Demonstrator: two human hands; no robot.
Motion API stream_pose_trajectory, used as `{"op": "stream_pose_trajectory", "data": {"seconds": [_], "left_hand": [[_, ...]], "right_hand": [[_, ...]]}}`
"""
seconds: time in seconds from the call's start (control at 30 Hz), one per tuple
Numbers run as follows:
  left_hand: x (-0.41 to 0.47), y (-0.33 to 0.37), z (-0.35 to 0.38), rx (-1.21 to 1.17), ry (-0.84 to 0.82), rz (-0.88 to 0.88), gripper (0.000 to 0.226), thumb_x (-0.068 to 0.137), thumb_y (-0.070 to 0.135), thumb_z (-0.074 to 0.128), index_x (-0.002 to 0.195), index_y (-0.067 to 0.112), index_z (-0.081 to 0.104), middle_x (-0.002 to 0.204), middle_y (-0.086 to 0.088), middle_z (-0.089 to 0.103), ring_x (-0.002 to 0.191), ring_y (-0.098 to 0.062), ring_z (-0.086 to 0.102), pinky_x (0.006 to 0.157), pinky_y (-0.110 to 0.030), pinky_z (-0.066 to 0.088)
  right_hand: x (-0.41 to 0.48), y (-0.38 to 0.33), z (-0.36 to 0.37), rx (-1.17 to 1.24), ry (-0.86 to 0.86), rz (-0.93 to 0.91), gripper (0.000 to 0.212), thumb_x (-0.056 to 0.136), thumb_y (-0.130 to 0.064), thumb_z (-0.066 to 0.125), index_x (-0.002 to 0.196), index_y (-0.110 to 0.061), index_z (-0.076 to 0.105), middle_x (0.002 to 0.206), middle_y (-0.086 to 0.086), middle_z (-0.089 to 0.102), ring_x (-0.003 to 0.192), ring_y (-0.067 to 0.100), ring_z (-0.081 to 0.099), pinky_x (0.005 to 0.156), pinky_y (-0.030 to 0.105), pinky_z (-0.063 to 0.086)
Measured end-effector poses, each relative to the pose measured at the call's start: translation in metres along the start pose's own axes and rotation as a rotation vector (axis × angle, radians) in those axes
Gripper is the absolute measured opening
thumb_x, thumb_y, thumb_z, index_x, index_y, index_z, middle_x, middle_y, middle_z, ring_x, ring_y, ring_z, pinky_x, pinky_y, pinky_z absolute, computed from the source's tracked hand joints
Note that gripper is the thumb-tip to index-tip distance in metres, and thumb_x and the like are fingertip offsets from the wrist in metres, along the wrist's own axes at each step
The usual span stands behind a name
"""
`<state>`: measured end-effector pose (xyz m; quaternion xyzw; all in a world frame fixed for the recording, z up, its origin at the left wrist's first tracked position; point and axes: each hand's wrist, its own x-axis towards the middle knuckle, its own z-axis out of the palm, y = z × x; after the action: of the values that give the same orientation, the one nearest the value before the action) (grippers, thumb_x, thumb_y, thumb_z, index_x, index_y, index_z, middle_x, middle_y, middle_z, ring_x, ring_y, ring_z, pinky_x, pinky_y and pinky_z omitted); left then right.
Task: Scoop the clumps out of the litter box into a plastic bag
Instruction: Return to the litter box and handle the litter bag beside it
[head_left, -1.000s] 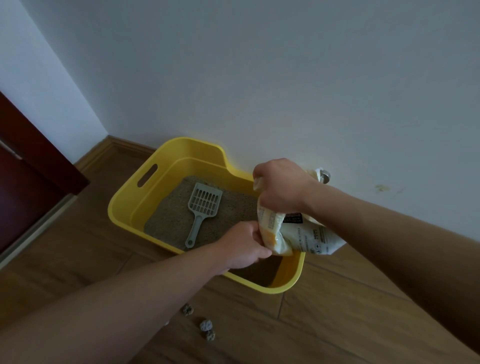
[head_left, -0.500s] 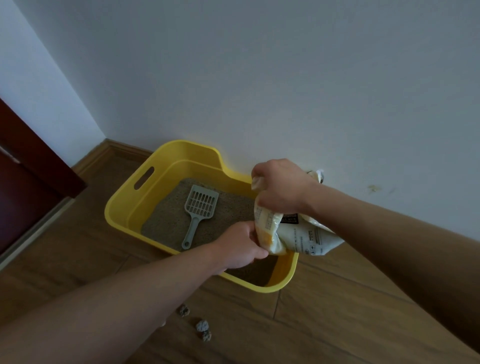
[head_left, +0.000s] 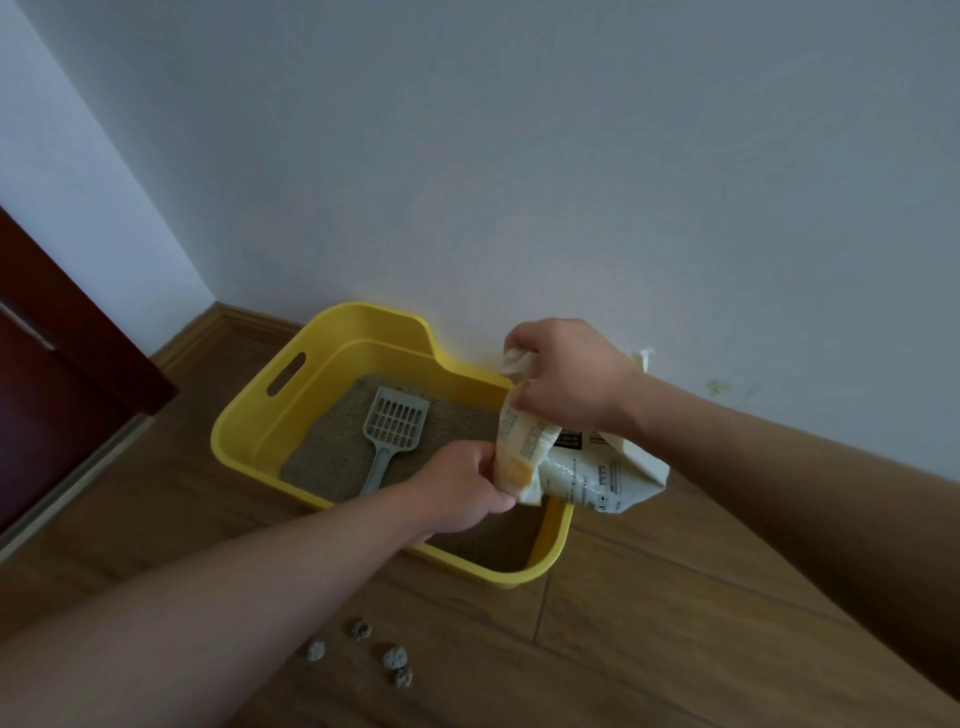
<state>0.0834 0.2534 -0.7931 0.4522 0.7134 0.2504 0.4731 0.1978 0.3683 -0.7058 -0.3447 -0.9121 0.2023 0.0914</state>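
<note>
A plain white wall (head_left: 571, 156) meets a wooden floor (head_left: 675, 623) here, with a dark red door (head_left: 52, 364) off to the left. The yellow litter box (head_left: 244, 415) sits on the floor against the wall, and the grey scoop (head_left: 395, 426) lies flat on the litter (head_left: 332, 457) inside, untouched.

The person holds the plastic bag (head_left: 597, 478), printed white and yellow, in the air over the near right end of the box. The right hand (head_left: 566, 374) is clenched round its bunched top, and the left hand (head_left: 457, 488) pinches its lower edge. 4 clumps (head_left: 395, 657) lie on the floor in front of the box, well apart from the bag.

It looks to me like the bag is being worked open. To do it well, I would find the 2 layers at the mouth and draw them apart, not tug at the crumpled body. I would keep the opening over the box, so anything that spills falls back in. Then 1 hand can hold the mouth wide and low while the other takes the scoop.

Against 1 second ago, very little differs. Both hands grip the same places on the bag, and the scoop has not moved. Only 3 clumps showed then, and a 4th has come into sight beside the left forearm.
</note>
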Motion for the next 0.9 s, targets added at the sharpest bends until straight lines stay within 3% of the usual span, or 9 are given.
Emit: {"op": "stream_pose_trajectory", "data": {"seconds": [0.2, 0.4, 0.53, 0.63, 0.77, 0.9], "left_hand": [[-0.007, 0.010, -0.002, 0.042, 0.054, 0.019, 0.037, 0.087, 0.013, 0.070, 0.121, 0.023, 0.064, 0.110, 0.009, 0.067, 0.101, -0.008, 0.059, 0.086, -0.026, 0.043], [-0.013, 0.014, -0.005, -0.111, 0.022, 0.028, 0.019, 0.086, 0.005, 0.067, 0.097, 0.019, 0.064, 0.097, 0.005, 0.066, 0.100, -0.016, 0.060, 0.091, -0.036, 0.047], [-0.017, 0.025, -0.002, -0.267, -0.041, 0.032, 0.025, 0.086, -0.008, 0.063, 0.085, 0.016, 0.056, 0.094, -0.001, 0.063, 0.098, -0.017, 0.061, 0.097, -0.037, 0.053], [-0.018, 0.032, 0.000, -0.236, -0.011, 0.078, 0.026, 0.082, -0.011, 0.064, 0.083, 0.015, 0.057, 0.089, -0.001, 0.063, 0.093, -0.018, 0.060, 0.099, -0.043, 0.049], [-0.019, 0.037, 0.003, -0.154, 0.057, 0.120, 0.028, 0.080, -0.007, 0.068, 0.079, 0.019, 0.060, 0.080, 0.006, 0.064, 0.085, -0.014, 0.058, 0.084, -0.033, 0.046], [-0.023, 0.042, 0.008, -0.144, 0.099, 0.171, 0.030, 0.079, -0.004, 0.072, 0.075, 0.024, 0.063, 0.077, 0.009, 0.066, 0.084, -0.014, 0.060, 0.082, -0.032, 0.046]], "right_hand": [[-0.013, 0.005, -0.013, 0.047, 0.049, -0.023, 0.032, 0.077, -0.016, 0.068, 0.108, -0.019, 0.064, 0.100, -0.002, 0.063, 0.091, 0.017, 0.057, 0.067, 0.026, 0.046], [-0.031, 0.012, -0.031, 0.109, 0.102, -0.003, 0.032, 0.076, -0.019, 0.073, 0.107, -0.019, 0.065, 0.099, -0.002, 0.066, 0.091, 0.018, 0.061, 0.076, 0.035, 0.055], [-0.043, 0.019, -0.043, 0.120, 0.134, 0.005, 0.030, 0.074, -0.021, 0.074, 0.103, -0.020, 0.066, 0.096, -0.002, 0.068, 0.090, 0.017, 0.062, 0.077, 0.032, 0.052], [-0.051, 0.023, -0.051, 0.135, 0.144, 0.011, 0.029, 0.074, -0.022, 0.075, 0.102, -0.020, 0.067, 0.094, -0.003, 0.068, 0.088, 0.017, 0.062, 0.074, 0.030, 0.051], [-0.062, 0.030, -0.059, 0.138, 0.151, 0.023, 0.028, 0.076, -0.023, 0.075, 0.102, -0.020, 0.067, 0.093, -0.005, 0.067, 0.084, 0.013, 0.061, 0.064, 0.021, 0.047], [-0.074, 0.037, -0.066, 0.156, 0.162, 0.050, 0.028, 0.077, -0.025, 0.077, 0.102, -0.023, 0.066, 0.093, -0.008, 0.066, 0.085, 0.011, 0.061, 0.071, 0.027, 0.050]]}}
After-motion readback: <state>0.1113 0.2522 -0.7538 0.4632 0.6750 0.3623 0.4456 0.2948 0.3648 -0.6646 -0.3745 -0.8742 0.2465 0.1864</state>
